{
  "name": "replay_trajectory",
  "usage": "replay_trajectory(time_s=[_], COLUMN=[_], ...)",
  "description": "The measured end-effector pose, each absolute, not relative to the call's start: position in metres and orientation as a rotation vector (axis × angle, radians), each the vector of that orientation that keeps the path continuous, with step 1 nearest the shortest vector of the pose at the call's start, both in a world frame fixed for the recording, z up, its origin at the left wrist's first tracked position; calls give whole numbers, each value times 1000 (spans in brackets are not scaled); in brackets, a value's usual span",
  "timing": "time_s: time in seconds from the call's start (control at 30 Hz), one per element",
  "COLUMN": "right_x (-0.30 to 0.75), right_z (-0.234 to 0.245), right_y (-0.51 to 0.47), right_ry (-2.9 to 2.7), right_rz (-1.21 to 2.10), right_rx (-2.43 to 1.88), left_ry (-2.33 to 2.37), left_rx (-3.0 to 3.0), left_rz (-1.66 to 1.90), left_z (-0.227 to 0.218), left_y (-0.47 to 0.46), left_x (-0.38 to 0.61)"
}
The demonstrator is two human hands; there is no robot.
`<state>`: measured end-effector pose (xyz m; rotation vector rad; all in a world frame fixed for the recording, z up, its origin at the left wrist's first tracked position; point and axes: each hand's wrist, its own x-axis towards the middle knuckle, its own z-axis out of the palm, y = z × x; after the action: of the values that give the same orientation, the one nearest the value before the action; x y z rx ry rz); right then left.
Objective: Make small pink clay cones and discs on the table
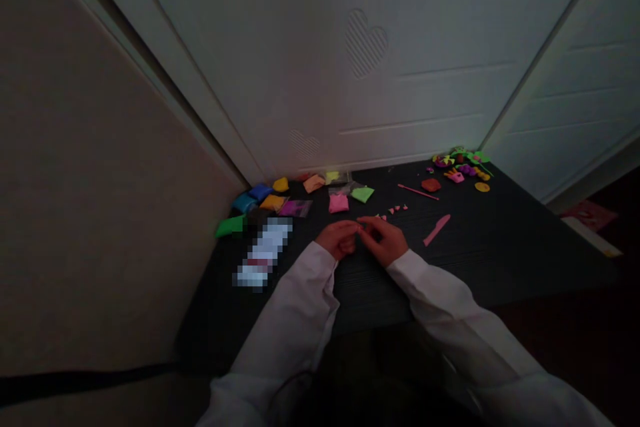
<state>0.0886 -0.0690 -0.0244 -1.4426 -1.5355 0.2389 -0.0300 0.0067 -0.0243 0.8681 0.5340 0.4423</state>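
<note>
My left hand [339,237] and my right hand [385,239] meet over the middle of a dark table [500,247], fingertips pinched together on a tiny pink piece that is too small to make out. Both arms wear white sleeves. Just beyond my fingers lies a row of small pink clay bits [394,211]. A pink plastic knife-shaped tool [437,229] lies right of my right hand. A thin pink stick [418,191] lies farther back.
Several coloured clay packets [273,203] are scattered at the back left, with a pink one [339,203] and a green one [363,194] nearer the middle. Finished colourful clay figures [463,167] stand at the back right. A white panel with heart shapes rises behind the table.
</note>
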Motion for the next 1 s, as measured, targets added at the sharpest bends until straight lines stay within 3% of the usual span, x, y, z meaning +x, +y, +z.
replay_trajectory(time_s=[1.0], right_x=[93], right_z=[-17], right_y=[-69], right_ry=[-1445], right_rz=[235], right_rx=[-1475], left_ry=[433], left_rx=[801], left_rz=[394], left_z=[-23], left_y=[9], left_x=[-31])
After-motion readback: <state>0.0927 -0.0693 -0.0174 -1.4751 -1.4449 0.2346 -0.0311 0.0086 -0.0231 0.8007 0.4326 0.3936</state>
